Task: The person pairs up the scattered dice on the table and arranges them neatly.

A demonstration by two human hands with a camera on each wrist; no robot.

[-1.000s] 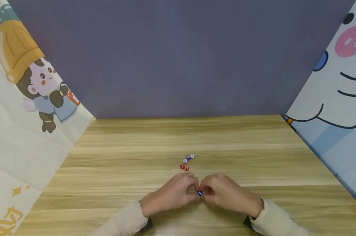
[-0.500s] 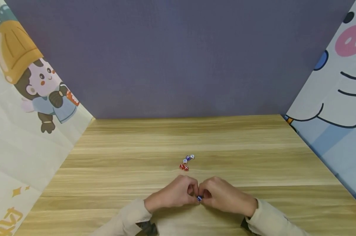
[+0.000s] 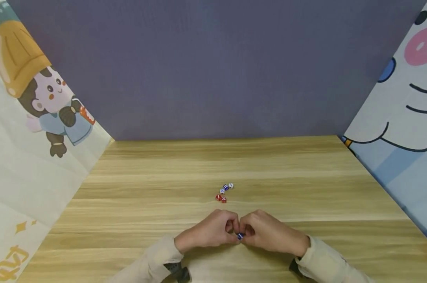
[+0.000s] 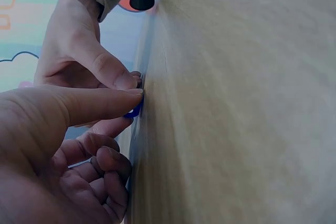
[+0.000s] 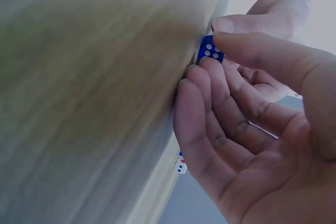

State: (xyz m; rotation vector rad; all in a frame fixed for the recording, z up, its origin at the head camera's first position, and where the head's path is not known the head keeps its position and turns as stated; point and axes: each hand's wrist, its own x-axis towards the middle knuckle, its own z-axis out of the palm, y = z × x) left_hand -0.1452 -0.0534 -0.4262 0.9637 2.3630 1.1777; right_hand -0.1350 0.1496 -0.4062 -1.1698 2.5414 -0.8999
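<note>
A small blue die (image 3: pixel 240 236) with white pips is between the fingertips of both hands, low over the wooden table. My left hand (image 3: pixel 215 230) comes from the left and pinches it; in the left wrist view its thumb (image 4: pixel 113 103) covers most of the blue die (image 4: pixel 133 112). From the other side my right hand (image 3: pixel 266 232) pinches the same die, thumb on one side and curled fingers opposite. The right wrist view shows the blue die (image 5: pixel 210 49) with a four-pip face, close to the tabletop.
Beyond the hands several dice lie in a loose curved row: two red dice (image 3: pixel 223 199), a white die (image 3: pixel 222 191), another blue die (image 3: pixel 225 187) and a second white die (image 3: pixel 231 185). A grey panel (image 3: pixel 213 70) stands at the table's (image 3: pixel 146 165) far edge.
Both hands, still joined at the blue die, have drawn slightly nearer the body since a second ago. The die's upper face looks turned. The other dice stay in place.
</note>
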